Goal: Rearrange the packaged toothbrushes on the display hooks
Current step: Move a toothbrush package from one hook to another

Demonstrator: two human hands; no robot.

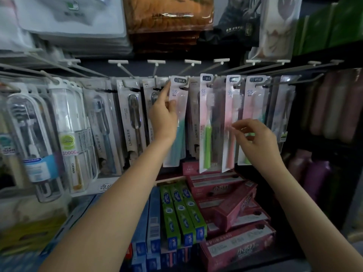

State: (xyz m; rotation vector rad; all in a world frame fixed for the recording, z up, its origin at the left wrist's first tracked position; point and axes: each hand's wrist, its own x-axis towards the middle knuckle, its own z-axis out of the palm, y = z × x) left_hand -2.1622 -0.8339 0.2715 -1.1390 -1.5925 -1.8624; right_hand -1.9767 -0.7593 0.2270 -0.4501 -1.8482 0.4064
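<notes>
Teal toothbrush pack (pixel 177 122) hangs at the centre of the display row, its card top at a hook (pixel 155 79), lower end hanging free above the stacked boxes. Left hand (pixel 163 116) is raised to it on an extended forearm: index finger points up along the pack's left edge towards the card top, thumb lies against the pack's face, remaining fingers curl behind. The pack is pinched between thumb and fingers.

Right hand (pixel 253 138) is raised at a lower height, to the right, in front of the pink toothbrush pack (pixel 229 122) and the pale pack (pixel 249 118) beside it. Its thumb and forefinger are drawn close together at the tips, other fingers loosely curled. Whether it actually grips either pack's edge cannot be told; motion blur obscures contact.

Green toothbrush pack (pixel 206 122) hangs between the teal and pink packs, tilted slightly. Left of the teal pack hang grey-carded toothbrush packs (pixel 129 118) and clear blister packs (pixel 66 134).

On the shelf below: green toothpaste boxes (pixel 182 214), pink boxes (pixel 235 205) stacked unevenly, blue boxes (pixel 153 228). Bagged goods (pixel 169 16) sit above the hooks.
</notes>
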